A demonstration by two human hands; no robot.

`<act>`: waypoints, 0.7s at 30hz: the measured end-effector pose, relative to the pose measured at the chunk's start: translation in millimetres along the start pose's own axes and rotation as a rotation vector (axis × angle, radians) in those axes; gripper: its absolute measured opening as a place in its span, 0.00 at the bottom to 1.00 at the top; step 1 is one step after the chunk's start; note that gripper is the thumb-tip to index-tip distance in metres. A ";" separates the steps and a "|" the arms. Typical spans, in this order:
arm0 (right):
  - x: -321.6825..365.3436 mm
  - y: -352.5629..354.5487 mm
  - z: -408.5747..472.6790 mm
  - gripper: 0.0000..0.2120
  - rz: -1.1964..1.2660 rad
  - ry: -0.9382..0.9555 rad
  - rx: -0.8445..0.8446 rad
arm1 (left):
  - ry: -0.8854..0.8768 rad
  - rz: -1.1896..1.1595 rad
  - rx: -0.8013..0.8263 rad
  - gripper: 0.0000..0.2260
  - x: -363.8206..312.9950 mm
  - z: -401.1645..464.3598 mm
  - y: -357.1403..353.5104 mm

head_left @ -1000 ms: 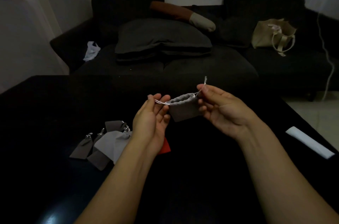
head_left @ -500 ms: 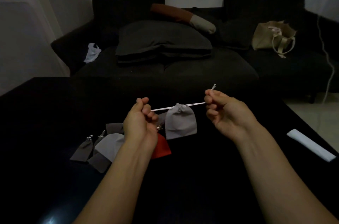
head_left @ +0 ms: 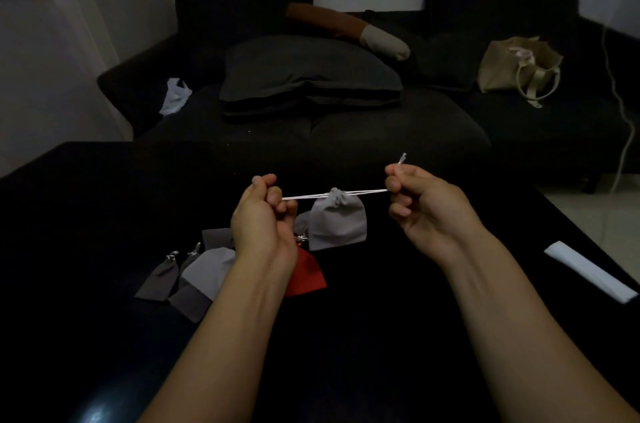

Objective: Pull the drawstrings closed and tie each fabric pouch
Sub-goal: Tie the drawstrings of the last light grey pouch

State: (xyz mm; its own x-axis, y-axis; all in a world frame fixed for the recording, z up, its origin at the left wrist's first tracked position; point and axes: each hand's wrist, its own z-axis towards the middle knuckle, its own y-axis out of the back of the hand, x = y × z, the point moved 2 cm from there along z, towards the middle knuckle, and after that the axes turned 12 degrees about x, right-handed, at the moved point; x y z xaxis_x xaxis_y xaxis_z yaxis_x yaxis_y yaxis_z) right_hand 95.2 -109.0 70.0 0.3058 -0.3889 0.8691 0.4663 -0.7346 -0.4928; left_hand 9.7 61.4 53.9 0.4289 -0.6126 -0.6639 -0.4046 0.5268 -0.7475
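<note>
Grey pouch (head_left: 337, 223) hangs mid-air above table (head_left: 398, 301), neck cinched tight, suspended on white drawstring (head_left: 367, 193) stretched taut left-right. I see left hand (head_left: 263, 218) fingers curled, pinching left string end; right hand (head_left: 424, 206) fingers curled, pinching right end, string tip poking up above fist. On table, near left: red pouch (head_left: 306, 275) and cluster of grey pouches (head_left: 194, 275), partly behind left forearm. White folded strip (head_left: 590, 272) at right table edge. Dark sofa (head_left: 346, 132) far, beige tote bag (head_left: 516, 68) on it.
</note>
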 end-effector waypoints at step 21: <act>6.2 -17.4 -14.3 0.07 -0.191 0.042 0.232 | -0.142 0.541 0.341 0.16 6.7 -17.7 -21.9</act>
State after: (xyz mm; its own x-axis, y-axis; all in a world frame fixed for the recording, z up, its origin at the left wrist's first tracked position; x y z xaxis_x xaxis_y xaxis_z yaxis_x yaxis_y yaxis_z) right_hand 77.1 -106.5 84.6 0.1624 -0.2820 0.9456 0.6908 -0.6518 -0.3130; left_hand 7.2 35.3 66.2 0.3483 -0.1371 -0.9273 -0.3245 0.9104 -0.2565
